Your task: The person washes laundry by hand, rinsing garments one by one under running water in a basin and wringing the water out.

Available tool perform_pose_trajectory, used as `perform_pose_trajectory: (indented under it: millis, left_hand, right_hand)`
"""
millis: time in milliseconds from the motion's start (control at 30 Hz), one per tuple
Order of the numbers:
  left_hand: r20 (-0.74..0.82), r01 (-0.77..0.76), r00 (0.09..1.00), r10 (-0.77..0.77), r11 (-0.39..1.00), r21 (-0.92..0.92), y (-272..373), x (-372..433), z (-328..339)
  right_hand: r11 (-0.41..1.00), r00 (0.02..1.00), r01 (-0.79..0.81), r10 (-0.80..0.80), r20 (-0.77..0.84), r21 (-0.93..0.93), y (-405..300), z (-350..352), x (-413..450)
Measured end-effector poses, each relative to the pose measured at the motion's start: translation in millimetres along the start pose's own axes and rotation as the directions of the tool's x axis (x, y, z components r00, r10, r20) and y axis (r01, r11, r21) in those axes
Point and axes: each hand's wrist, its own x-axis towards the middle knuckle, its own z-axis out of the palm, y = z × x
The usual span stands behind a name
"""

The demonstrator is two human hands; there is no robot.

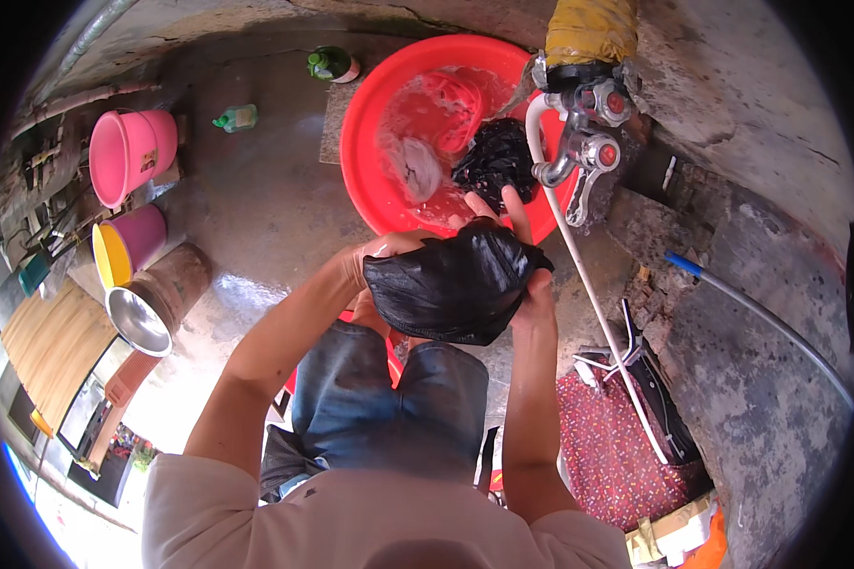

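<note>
A wet black garment (pixel 455 284) is stretched between my hands, above my knees and the near rim of a red plastic basin (pixel 361 178). At its left edge my left hand (pixel 391 247) grips the fabric, which hides most of the fingers. My right hand (pixel 535 295) holds the right end, thumb on the near side. Several fingertips show beyond the cloth's far edge; which hand they belong to is not plain. Inside the basin, sudsy water surrounds a second black cloth (pixel 498 160), a pale cloth (pixel 416 171) and a red item (pixel 459 107).
Above the basin's right side are metal taps (pixel 583 131) with a white hose (pixel 587 284). Green-capped bottles (pixel 334 64) (pixel 236 118) stand beyond and to the left. Pink (pixel 124 153) and purple buckets (pixel 139 231) are at left. A patterned red fabric item (pixel 619 441) lies at right.
</note>
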Motion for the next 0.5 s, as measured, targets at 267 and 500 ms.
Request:
perform_pose_trajectory:
  millis: [267, 500]
  left_hand:
    - [-0.034, 0.246, 0.969, -0.245, 0.969, 0.021, 58, 35, 16]
    - [-0.175, 0.149, 0.912, -0.37, 0.698, -0.701, 12, 9, 46]
  right_hand:
    - [0.613, 0.878, 0.477, -0.367, 0.307, -0.63, -27, 28, 1]
    - [0.055, 0.571, 0.787, -0.44, 0.693, -0.614, -31, 69, -4]
